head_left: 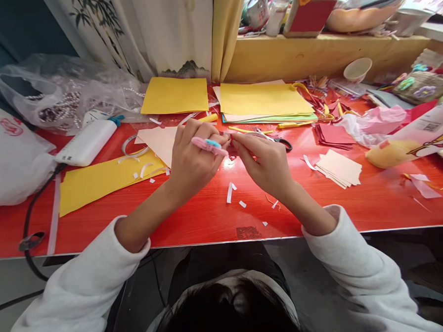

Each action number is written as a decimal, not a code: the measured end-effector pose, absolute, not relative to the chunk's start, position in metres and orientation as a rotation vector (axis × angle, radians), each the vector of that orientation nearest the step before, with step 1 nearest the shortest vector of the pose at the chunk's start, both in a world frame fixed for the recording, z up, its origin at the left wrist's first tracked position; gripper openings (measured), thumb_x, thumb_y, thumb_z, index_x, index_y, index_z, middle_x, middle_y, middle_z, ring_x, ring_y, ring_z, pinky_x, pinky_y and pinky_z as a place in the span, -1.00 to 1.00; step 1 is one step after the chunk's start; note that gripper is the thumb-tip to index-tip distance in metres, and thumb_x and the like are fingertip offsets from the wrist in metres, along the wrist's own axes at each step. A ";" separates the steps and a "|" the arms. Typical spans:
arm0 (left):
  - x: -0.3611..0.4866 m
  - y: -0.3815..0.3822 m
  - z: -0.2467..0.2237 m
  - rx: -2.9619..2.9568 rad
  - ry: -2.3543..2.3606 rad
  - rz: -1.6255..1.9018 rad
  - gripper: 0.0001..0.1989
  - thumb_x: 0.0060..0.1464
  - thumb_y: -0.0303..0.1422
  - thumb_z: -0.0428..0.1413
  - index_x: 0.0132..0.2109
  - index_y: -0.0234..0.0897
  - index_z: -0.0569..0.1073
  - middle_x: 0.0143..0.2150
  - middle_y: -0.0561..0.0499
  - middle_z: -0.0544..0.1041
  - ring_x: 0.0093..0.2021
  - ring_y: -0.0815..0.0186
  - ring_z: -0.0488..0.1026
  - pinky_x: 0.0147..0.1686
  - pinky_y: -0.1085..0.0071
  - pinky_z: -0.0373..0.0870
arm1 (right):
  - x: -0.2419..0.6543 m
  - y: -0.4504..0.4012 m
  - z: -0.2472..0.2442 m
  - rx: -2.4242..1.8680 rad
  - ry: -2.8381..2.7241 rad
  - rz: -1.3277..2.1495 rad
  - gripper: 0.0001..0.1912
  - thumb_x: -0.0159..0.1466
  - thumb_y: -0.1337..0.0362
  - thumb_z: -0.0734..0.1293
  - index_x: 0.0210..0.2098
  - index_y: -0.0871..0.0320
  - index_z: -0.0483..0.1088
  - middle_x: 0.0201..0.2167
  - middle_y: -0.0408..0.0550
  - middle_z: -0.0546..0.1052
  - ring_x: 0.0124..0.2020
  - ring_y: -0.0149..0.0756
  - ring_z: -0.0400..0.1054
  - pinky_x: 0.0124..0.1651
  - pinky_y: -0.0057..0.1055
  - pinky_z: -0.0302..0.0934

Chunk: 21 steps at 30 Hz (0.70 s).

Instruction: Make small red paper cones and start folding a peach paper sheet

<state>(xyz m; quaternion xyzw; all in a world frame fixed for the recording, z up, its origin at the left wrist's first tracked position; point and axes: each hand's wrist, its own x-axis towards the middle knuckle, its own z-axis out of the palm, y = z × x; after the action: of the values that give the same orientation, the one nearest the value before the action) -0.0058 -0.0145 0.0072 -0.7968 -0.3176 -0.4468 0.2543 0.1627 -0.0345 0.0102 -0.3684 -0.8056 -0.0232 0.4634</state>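
My left hand (193,160) and my right hand (265,158) meet over the middle of the red table, fingertips pinched close together. Whatever lies between the fingertips is small and mostly hidden; I cannot make out its kind. Across the fingers of the left hand sits a fuzzy pink shape with a blue middle (210,146), perhaps worn like a ring. Scissors with a black handle (284,144) lie just behind the right hand. Below the hands, small white paper scraps (229,192) are scattered on the red tabletop (205,216).
Yellow sheets (173,95) and a stack of coloured paper (264,98) lie at the back. A yellow strip (103,179), a tape roll (133,147) and a white device (87,143) with a cable are left. Pale cards (340,168) and red paper pieces (333,135) lie right.
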 end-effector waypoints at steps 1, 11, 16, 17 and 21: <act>-0.005 -0.015 0.008 -2.135 -0.840 -1.212 -0.96 0.18 -0.36 0.06 -0.21 -0.19 0.36 -0.29 0.02 0.48 -0.21 0.21 0.40 -0.24 0.23 0.31 | 0.163 -0.035 0.010 -0.916 -1.982 -0.056 -0.76 0.36 0.38 0.15 -0.18 0.11 0.46 -0.36 -0.07 0.59 -0.37 -0.33 0.46 -0.28 -0.39 0.32; -0.003 -0.014 0.008 -2.007 -0.812 -1.200 -0.92 0.13 -0.41 0.08 -0.29 -0.16 0.29 -0.36 0.05 0.48 -0.31 0.25 0.37 -0.36 0.29 0.35 | 0.160 -0.036 0.009 -0.896 -1.994 -0.045 -0.75 0.36 0.39 0.15 -0.21 0.11 0.45 -0.38 -0.08 0.58 -0.38 -0.33 0.45 -0.28 -0.39 0.31; -0.003 -0.015 0.007 -2.076 -0.860 -1.199 -0.95 0.15 -0.40 0.05 -0.27 -0.18 0.30 -0.32 0.02 0.46 -0.26 0.22 0.37 -0.32 0.25 0.35 | 0.160 -0.036 0.009 -0.898 -1.981 -0.034 -0.76 0.35 0.40 0.15 -0.20 0.12 0.45 -0.38 -0.07 0.58 -0.37 -0.33 0.46 -0.27 -0.39 0.32; -0.004 -0.015 0.006 -2.113 -0.872 -1.203 -0.97 0.16 -0.38 0.04 -0.26 -0.18 0.30 -0.30 0.01 0.46 -0.24 0.21 0.38 -0.29 0.23 0.34 | 0.161 -0.036 0.009 -0.894 -1.976 -0.036 -0.76 0.35 0.40 0.15 -0.20 0.12 0.45 -0.38 -0.07 0.58 -0.37 -0.33 0.46 -0.26 -0.39 0.32; -0.006 -0.015 0.001 -2.263 -0.963 -1.211 -0.91 0.23 -0.30 -0.03 -0.18 -0.17 0.33 -0.23 -0.03 0.44 -0.12 0.16 0.39 -0.12 0.11 0.29 | 0.162 -0.035 0.010 -0.897 -1.967 -0.043 -0.76 0.35 0.40 0.16 -0.17 0.13 0.45 -0.35 -0.05 0.59 -0.36 -0.32 0.46 -0.26 -0.38 0.33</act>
<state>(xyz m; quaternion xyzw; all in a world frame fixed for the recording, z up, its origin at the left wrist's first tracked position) -0.0055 -0.0154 0.0012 -0.8091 -0.3444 -0.4328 0.1988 0.1618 -0.0352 0.0096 -0.3659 -0.8028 -0.0177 0.4704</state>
